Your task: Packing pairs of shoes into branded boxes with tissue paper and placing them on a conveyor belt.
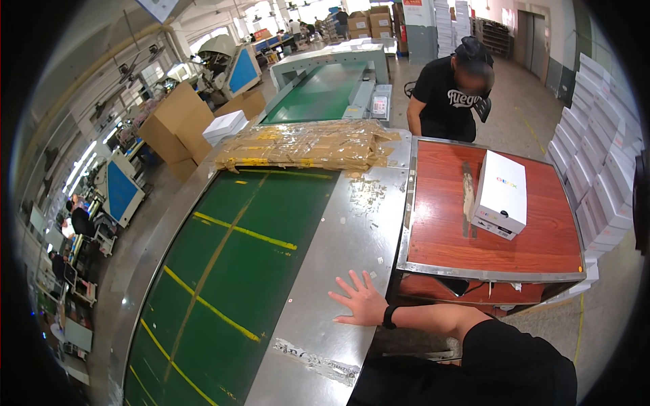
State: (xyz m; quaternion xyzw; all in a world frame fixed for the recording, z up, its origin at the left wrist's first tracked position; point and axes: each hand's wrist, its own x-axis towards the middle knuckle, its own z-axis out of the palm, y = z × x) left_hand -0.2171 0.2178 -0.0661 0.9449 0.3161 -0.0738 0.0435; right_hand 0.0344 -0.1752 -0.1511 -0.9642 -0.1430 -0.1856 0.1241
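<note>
My right hand (359, 302) rests palm down on the bare metal edge plate (325, 271) beside a green conveyor belt (223, 271). Its fingers are spread and hold nothing. A dark band circles the wrist, and the forearm comes in from the right. My left hand does not show. Up and to the right of the hand, a white shoebox (500, 193) with a lid lies on a red-brown wood-grain table (440, 223). Yellow stripes cross the belt.
A taped cardboard cover (305, 145) spans the belt's far end, before another green belt (318, 91). A person in black (450, 91) bends behind the table. White boxes (599, 142) are stacked at right; open cartons (177, 128) and machines (118, 189) stand at left.
</note>
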